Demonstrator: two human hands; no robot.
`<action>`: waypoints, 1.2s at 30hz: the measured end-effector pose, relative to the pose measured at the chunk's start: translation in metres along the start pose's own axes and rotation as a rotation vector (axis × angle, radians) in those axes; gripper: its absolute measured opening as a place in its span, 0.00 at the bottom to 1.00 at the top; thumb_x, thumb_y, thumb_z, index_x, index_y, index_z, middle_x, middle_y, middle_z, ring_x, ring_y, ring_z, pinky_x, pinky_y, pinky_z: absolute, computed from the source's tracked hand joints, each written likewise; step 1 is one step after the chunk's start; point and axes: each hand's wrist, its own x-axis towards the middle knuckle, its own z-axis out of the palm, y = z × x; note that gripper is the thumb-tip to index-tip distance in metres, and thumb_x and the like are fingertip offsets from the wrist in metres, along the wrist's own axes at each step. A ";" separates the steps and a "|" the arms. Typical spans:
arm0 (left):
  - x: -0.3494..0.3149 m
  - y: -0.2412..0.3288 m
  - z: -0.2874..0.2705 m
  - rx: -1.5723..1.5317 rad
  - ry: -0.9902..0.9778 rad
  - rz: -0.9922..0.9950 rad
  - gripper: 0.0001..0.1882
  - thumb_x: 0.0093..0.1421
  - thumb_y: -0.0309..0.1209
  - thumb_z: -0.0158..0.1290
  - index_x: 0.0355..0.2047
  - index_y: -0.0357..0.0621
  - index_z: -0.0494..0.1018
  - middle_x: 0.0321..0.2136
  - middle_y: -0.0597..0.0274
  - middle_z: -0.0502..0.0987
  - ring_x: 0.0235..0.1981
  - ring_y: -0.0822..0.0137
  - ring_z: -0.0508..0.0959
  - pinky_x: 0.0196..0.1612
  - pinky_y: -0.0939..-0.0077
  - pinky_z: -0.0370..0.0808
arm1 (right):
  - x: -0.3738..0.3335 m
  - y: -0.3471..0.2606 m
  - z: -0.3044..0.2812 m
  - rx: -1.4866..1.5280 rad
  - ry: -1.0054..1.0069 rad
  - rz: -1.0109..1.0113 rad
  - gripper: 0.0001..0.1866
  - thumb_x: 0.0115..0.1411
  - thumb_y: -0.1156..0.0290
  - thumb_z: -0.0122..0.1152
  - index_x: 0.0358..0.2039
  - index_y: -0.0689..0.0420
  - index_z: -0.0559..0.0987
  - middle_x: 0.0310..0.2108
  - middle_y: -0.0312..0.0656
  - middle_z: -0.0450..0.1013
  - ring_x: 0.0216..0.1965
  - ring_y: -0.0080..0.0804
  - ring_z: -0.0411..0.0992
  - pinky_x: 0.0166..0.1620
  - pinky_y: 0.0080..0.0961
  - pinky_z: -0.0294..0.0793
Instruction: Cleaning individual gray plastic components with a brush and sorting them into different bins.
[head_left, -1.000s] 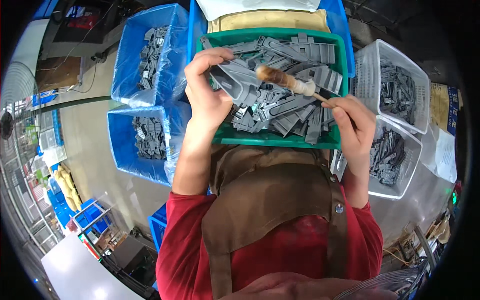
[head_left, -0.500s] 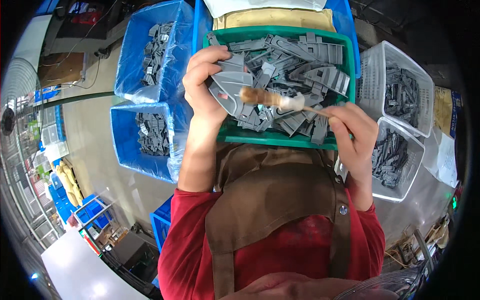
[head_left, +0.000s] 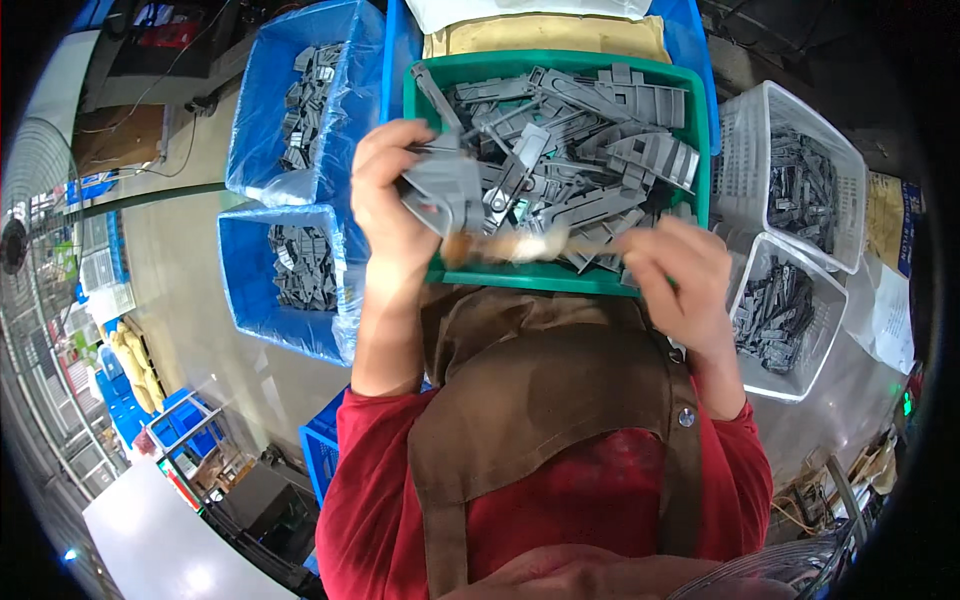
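Observation:
My left hand [head_left: 385, 205] is closed round a grey plastic part [head_left: 447, 185], held over the left side of a green bin [head_left: 560, 278]. The part is smeared by motion. In my right hand [head_left: 685, 275], at the near right of the bin, fingers pinch the thin stick of a brush-like tool [head_left: 520, 245]. This tool has a white band and a brown tip, both blurred; the tip is at the lower edge of the grey part, and I cannot tell whether they touch. Many loose grey plastic parts [head_left: 590, 205] fill the bin.
Two blue bins [head_left: 232, 270] lined with clear plastic hold grey pieces on the left. Two white baskets [head_left: 835, 320] with dark grey pieces stand on the right. Beyond the green bin lies a tan paper sack [head_left: 545, 38] within a blue crate [head_left: 402, 55].
My left hand has moved left and slightly down with the grey part, turning it. My right hand has come left and nearer to me, bringing the brush-like tool lower.

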 end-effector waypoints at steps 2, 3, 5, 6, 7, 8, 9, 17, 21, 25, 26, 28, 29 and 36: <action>-0.007 0.000 -0.020 0.130 -0.042 -0.143 0.29 0.39 0.17 0.64 0.38 0.42 0.58 0.38 0.51 0.72 0.39 0.61 0.74 0.42 0.70 0.72 | 0.003 -0.004 -0.004 -0.138 -0.208 -0.226 0.05 0.47 0.78 0.59 0.28 0.61 0.77 0.17 0.41 0.63 0.17 0.34 0.62 0.23 0.26 0.60; -0.011 0.000 -0.037 0.258 -0.044 -0.196 0.28 0.38 0.18 0.63 0.39 0.41 0.61 0.38 0.54 0.73 0.38 0.62 0.74 0.42 0.72 0.72 | 0.004 -0.001 -0.004 -0.089 -0.254 -0.194 0.06 0.47 0.75 0.59 0.28 0.60 0.78 0.19 0.40 0.66 0.18 0.33 0.63 0.24 0.25 0.61; -0.028 -0.014 -0.068 0.425 0.058 -0.366 0.25 0.38 0.20 0.63 0.38 0.42 0.67 0.36 0.57 0.73 0.37 0.59 0.74 0.42 0.68 0.70 | 0.000 0.013 -0.006 -0.006 -0.136 -0.064 0.06 0.49 0.75 0.57 0.28 0.60 0.78 0.20 0.40 0.68 0.19 0.31 0.64 0.25 0.23 0.61; -0.037 -0.025 -0.095 0.516 0.089 -0.437 0.26 0.38 0.22 0.64 0.39 0.42 0.68 0.36 0.57 0.73 0.38 0.59 0.73 0.43 0.68 0.71 | 0.000 0.018 -0.010 0.093 -0.017 0.047 0.06 0.51 0.75 0.56 0.29 0.60 0.78 0.22 0.40 0.70 0.21 0.29 0.65 0.26 0.22 0.62; -0.045 -0.034 -0.121 0.683 0.133 -0.639 0.28 0.39 0.26 0.66 0.41 0.41 0.67 0.35 0.55 0.72 0.39 0.56 0.73 0.45 0.66 0.70 | 0.004 0.019 -0.014 0.105 0.060 0.126 0.08 0.56 0.74 0.51 0.31 0.61 0.78 0.25 0.38 0.73 0.24 0.22 0.65 0.29 0.18 0.63; -0.057 -0.049 -0.147 0.876 0.029 -0.608 0.30 0.40 0.28 0.66 0.44 0.41 0.65 0.38 0.53 0.71 0.42 0.54 0.72 0.48 0.64 0.68 | 0.005 0.023 -0.020 0.107 0.117 0.251 0.07 0.57 0.75 0.52 0.33 0.61 0.78 0.25 0.37 0.72 0.25 0.19 0.64 0.30 0.16 0.62; -0.066 -0.054 -0.173 1.084 -0.076 -0.570 0.33 0.41 0.30 0.66 0.47 0.41 0.64 0.41 0.50 0.70 0.45 0.51 0.70 0.50 0.61 0.67 | 0.007 0.027 -0.025 0.124 0.170 0.367 0.08 0.58 0.75 0.52 0.35 0.61 0.77 0.25 0.35 0.72 0.26 0.16 0.63 0.31 0.14 0.61; -0.029 0.000 -0.058 0.266 -0.335 -0.457 0.28 0.51 0.25 0.57 0.52 0.35 0.62 0.51 0.47 0.66 0.54 0.50 0.64 0.57 0.62 0.59 | 0.016 0.065 -0.016 -0.205 0.105 0.261 0.25 0.42 0.73 0.66 0.44 0.57 0.74 0.40 0.39 0.66 0.39 0.30 0.67 0.35 0.22 0.65; 0.009 0.038 -0.011 -0.052 -0.493 -0.318 0.18 0.52 0.22 0.53 0.45 0.38 0.69 0.45 0.51 0.72 0.48 0.55 0.70 0.52 0.68 0.65 | 0.033 0.062 -0.009 -0.185 0.020 0.189 0.24 0.40 0.73 0.67 0.40 0.60 0.73 0.40 0.44 0.68 0.42 0.42 0.69 0.43 0.30 0.68; 0.002 0.049 0.027 -0.667 -0.560 -0.713 0.15 0.61 0.27 0.47 0.48 0.38 0.67 0.43 0.55 0.73 0.38 0.69 0.75 0.42 0.77 0.70 | 0.028 0.066 -0.017 -0.118 0.014 0.188 0.21 0.40 0.74 0.67 0.38 0.62 0.72 0.36 0.42 0.70 0.37 0.33 0.70 0.39 0.25 0.68; -0.002 0.049 0.033 -0.672 -0.563 -0.707 0.15 0.61 0.27 0.47 0.48 0.38 0.67 0.43 0.55 0.73 0.38 0.69 0.75 0.42 0.77 0.70 | 0.027 0.066 -0.018 -0.104 0.012 0.191 0.21 0.40 0.75 0.67 0.38 0.63 0.72 0.37 0.40 0.70 0.36 0.29 0.70 0.38 0.23 0.68; -0.005 0.052 0.040 -1.086 -0.502 -0.956 0.18 0.64 0.36 0.43 0.50 0.37 0.65 0.41 0.54 0.73 0.37 0.66 0.75 0.37 0.75 0.72 | 0.023 0.051 -0.024 0.060 -0.023 0.297 0.22 0.40 0.76 0.66 0.38 0.62 0.72 0.38 0.40 0.70 0.37 0.27 0.70 0.39 0.23 0.68; -0.005 0.055 0.043 -1.087 -0.504 -0.954 0.18 0.64 0.36 0.43 0.50 0.37 0.65 0.41 0.54 0.73 0.37 0.66 0.75 0.37 0.75 0.72 | 0.022 0.045 -0.023 0.230 -0.063 0.400 0.22 0.40 0.77 0.65 0.39 0.62 0.71 0.39 0.40 0.71 0.39 0.26 0.70 0.40 0.24 0.68; -0.022 0.062 0.047 -1.878 -0.318 -1.362 0.24 0.64 0.46 0.42 0.53 0.43 0.60 0.40 0.57 0.72 0.32 0.69 0.75 0.24 0.80 0.72 | 0.045 0.015 0.016 0.796 -0.157 -0.058 0.21 0.44 0.76 0.64 0.41 0.55 0.69 0.50 0.43 0.69 0.28 0.13 0.61 0.27 0.10 0.56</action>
